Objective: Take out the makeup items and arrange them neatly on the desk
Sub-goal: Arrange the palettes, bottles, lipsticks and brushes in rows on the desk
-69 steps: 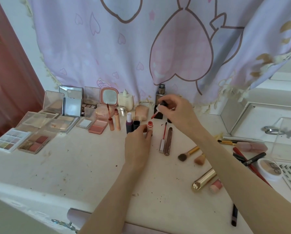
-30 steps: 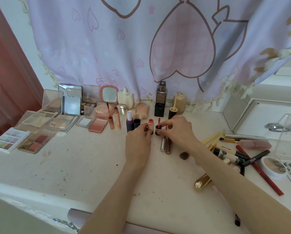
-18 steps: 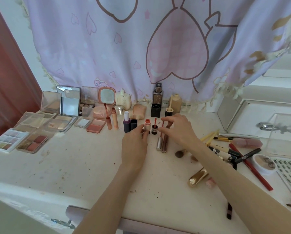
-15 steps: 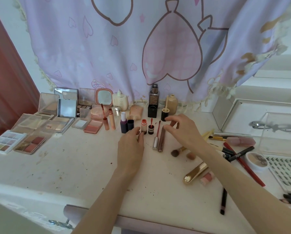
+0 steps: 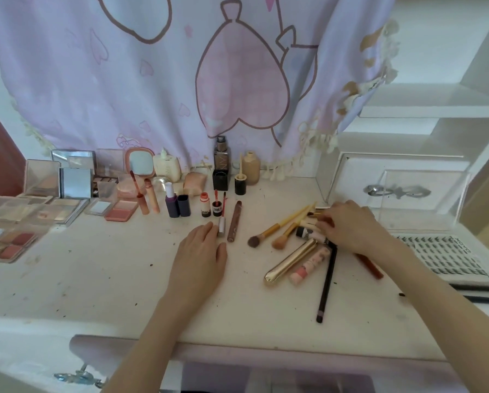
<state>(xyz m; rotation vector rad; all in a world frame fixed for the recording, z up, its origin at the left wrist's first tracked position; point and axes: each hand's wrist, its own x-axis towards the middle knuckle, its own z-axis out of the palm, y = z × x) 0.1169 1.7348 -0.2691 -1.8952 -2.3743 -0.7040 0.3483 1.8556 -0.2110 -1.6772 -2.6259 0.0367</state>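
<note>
My left hand (image 5: 200, 251) rests flat on the white desk (image 5: 96, 279), fingers relaxed, its fingertips beside a silver-capped lip gloss (image 5: 222, 219) and a brown tube (image 5: 235, 222). My right hand (image 5: 348, 225) lies over a loose pile of items at the right, fingers curled down onto a cream and black tube (image 5: 308, 233); whether it grips anything I cannot make out. Two gold-handled brushes (image 5: 277, 226) and a gold tube (image 5: 291, 262) lie in that pile. A small red-capped bottle (image 5: 205, 205) and its open twin (image 5: 216, 205) stand in the row.
Palettes and compacts (image 5: 39, 205) fill the left side. Bottles (image 5: 220, 165) stand along the curtain. A clear acrylic box (image 5: 407, 191) and a lash tray (image 5: 441, 253) sit at the right. A black pencil (image 5: 327, 282) and a red pencil (image 5: 368, 265) lie near the pile.
My right hand left the small bottles in the row and moved right onto the pile of brushes and tubes. My left hand drew back from the red-capped bottle and lies flat.
</note>
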